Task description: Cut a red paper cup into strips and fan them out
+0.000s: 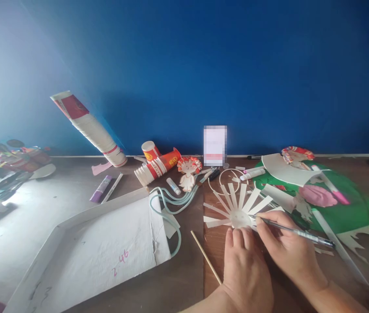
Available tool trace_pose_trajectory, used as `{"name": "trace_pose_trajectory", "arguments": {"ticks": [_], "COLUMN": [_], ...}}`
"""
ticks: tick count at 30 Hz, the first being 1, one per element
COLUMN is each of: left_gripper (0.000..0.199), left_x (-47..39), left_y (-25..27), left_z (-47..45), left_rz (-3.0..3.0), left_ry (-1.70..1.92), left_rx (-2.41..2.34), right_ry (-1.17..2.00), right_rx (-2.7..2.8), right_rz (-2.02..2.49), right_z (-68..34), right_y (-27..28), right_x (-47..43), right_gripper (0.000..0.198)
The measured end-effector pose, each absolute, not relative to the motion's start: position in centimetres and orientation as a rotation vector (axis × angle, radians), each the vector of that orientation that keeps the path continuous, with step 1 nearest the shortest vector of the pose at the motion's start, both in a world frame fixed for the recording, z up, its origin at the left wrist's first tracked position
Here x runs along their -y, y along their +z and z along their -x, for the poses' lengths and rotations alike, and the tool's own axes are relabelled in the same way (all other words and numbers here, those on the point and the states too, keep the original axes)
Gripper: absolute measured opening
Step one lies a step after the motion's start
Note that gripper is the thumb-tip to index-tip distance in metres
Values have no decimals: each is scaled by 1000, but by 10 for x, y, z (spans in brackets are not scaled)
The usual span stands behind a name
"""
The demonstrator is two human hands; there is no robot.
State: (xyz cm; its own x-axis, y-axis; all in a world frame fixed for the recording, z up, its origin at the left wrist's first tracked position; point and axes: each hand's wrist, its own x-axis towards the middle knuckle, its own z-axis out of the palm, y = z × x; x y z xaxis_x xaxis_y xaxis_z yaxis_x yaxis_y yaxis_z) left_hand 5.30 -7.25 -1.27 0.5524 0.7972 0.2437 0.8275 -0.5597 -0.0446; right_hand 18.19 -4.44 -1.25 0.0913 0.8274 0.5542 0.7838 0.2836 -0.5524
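A white paper cup cut into strips lies splayed like sun rays on the dark table, with small face marks drawn on its round base. Fingers together, my left hand holds down the base's near edge. In my right hand is a pen, gripped between thumb and fingers, its tip at the right side of the base. A thin wooden stick lies left of my left hand. Farther back, a paper doll with curly red-and-white hair leans near some cups.
A white cardboard box lid covers the left front, beside a bundled pale-blue cable. Red-and-white paper cups and a tall cup stack stand behind. Green paper with scraps and markers lies right, before a blue wall.
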Motion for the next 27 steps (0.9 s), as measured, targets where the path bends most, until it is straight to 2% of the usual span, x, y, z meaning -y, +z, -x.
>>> {"name": "trace_pose_trajectory", "arguments": {"ticks": [15,27], "left_gripper": [37,36], "left_x": [82,77], "left_y": [-37,-27], "left_z": [-64,-61], "left_rz": [2366,2364], "left_ry": [-615,-656], "left_rx": [1472,1406], "right_ry": [109,91], "right_rx": [1714,1716], "right_rz": [1445,1458], "right_z": [-188,-186], "right_y": [-13,-12], "right_x": [48,43], "right_gripper": [6,10]}}
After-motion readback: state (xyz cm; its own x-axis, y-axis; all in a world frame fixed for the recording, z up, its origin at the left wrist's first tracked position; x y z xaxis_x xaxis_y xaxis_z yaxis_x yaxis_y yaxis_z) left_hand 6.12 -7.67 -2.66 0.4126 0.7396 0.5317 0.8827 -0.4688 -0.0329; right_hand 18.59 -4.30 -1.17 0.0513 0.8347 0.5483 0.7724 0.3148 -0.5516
